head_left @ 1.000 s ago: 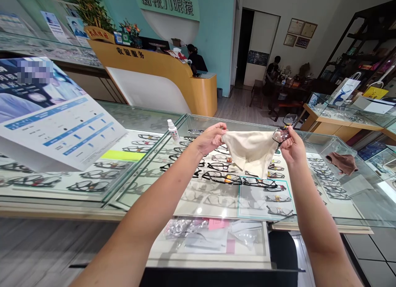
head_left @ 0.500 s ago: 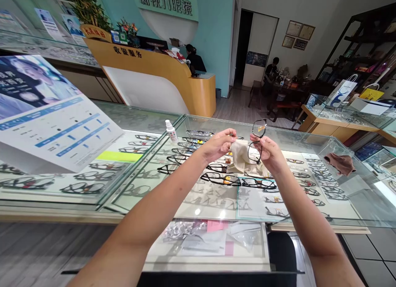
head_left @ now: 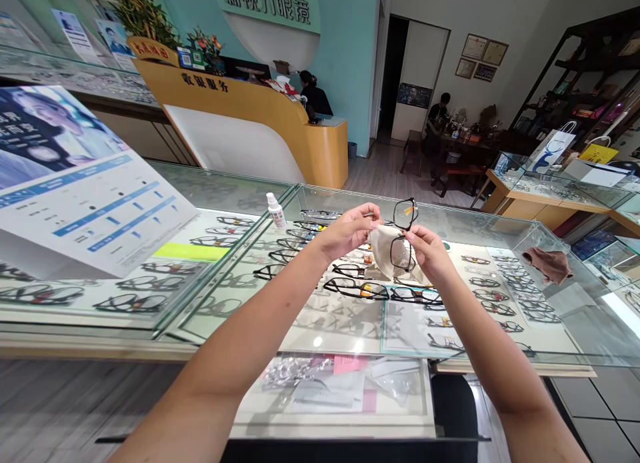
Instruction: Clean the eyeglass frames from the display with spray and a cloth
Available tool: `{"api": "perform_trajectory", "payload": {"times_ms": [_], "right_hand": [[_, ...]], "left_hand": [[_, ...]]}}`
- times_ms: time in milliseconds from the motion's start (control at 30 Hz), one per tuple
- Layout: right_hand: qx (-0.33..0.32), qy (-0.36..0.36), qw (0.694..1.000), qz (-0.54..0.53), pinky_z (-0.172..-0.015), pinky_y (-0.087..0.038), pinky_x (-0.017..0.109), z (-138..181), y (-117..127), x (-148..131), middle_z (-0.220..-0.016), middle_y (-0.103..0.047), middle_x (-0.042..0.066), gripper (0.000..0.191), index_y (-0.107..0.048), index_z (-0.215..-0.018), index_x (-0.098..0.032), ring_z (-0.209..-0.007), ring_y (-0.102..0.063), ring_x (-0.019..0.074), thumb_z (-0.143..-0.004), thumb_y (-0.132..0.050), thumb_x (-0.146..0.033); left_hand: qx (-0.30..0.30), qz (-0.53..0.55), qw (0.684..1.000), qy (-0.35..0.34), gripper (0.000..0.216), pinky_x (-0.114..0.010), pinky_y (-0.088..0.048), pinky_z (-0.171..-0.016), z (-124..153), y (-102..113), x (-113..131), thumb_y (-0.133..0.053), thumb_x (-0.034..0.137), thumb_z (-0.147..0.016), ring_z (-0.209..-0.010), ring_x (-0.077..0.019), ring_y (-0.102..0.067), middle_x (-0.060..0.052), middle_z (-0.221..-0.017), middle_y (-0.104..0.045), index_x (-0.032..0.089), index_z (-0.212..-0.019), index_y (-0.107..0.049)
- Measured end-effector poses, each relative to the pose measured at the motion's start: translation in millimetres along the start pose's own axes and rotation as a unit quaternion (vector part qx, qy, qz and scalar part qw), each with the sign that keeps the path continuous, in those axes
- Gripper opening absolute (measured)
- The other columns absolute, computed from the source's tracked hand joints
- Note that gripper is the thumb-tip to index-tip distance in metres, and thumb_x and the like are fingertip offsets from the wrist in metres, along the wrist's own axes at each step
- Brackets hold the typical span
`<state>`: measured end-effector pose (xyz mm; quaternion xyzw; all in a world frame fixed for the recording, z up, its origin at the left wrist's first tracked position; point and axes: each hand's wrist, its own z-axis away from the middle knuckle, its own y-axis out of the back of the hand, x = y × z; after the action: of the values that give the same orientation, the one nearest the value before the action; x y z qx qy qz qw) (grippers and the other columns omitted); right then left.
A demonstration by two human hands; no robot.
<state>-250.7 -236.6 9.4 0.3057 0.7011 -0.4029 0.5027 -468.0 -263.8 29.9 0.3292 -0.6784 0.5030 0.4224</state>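
Above the glass display case, my right hand [head_left: 426,248] is closed on a pair of black-framed eyeglasses [head_left: 393,216], gripping near the bridge with the lenses one above the other. My left hand [head_left: 353,231] pinches a cream cleaning cloth [head_left: 381,253], which hangs down beside and partly behind the lower lens. Whether the cloth touches that lens I cannot tell. Below both hands, several dark eyeglass frames [head_left: 356,288] lie in rows on the case.
A small white spray bottle [head_left: 276,211] stands left of my hands. A brown cloth [head_left: 548,264] lies at the right. The large printed card [head_left: 100,190] rises at the left. An open drawer [head_left: 340,420] holds papers and plastic bags. Two people sit farther back.
My right hand has moved a little left with the eyeglasses, bringing them closer to my left hand. The glasses have turned somewhat, and the cloth has shifted and spread slightly.
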Motion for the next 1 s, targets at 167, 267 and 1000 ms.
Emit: {"api": "perform_trajectory", "payload": {"times_ms": [167, 267, 1000], "right_hand": [[0.022, 0.03, 0.999, 0.026, -0.075, -0.045, 0.026, 1.1, 1.1, -1.0, -0.081, -0.061, -0.002, 0.05, -0.071, -0.079, -0.023, -0.077, -0.052, 0.0151, -0.064, -0.101, -0.059], [0.036, 0.05, 0.997, 0.037, -0.075, -0.045, 0.026, 0.1, 3.5, -1.6, -0.08, -0.06, -0.002, 0.05, -0.071, -0.078, -0.023, -0.077, -0.051, 0.0151, -0.064, -0.101, -0.061], [0.057, 0.046, 0.997, -0.001, -0.077, -0.049, 0.022, -4.7, 11.2, -9.8, -0.076, -0.059, -0.003, 0.05, -0.071, -0.074, -0.021, -0.074, -0.051, 0.0116, -0.058, -0.104, -0.055]], "left_hand": [[0.004, -0.056, 0.997, -0.049, 0.043, -0.022, -0.037, -0.06, 4.2, -4.7, 3.1, -0.092, 0.026, -0.062, -0.065, -0.0092, -0.048, 0.005, -0.073, -0.055, 0.021, -0.087, -0.057], [0.007, -0.087, 0.993, -0.082, 0.045, -0.023, -0.037, -0.063, 5.3, -7.8, 4.7, -0.094, 0.029, -0.062, -0.067, -0.0102, -0.048, 0.004, -0.072, -0.056, 0.021, -0.086, -0.057], [0.01, -0.127, 0.989, -0.082, 0.047, -0.023, -0.041, -0.063, -2.8, 13.6, -0.2, -0.096, 0.03, -0.063, -0.065, -0.0094, -0.054, 0.003, -0.073, -0.062, 0.019, -0.088, -0.059]]}}
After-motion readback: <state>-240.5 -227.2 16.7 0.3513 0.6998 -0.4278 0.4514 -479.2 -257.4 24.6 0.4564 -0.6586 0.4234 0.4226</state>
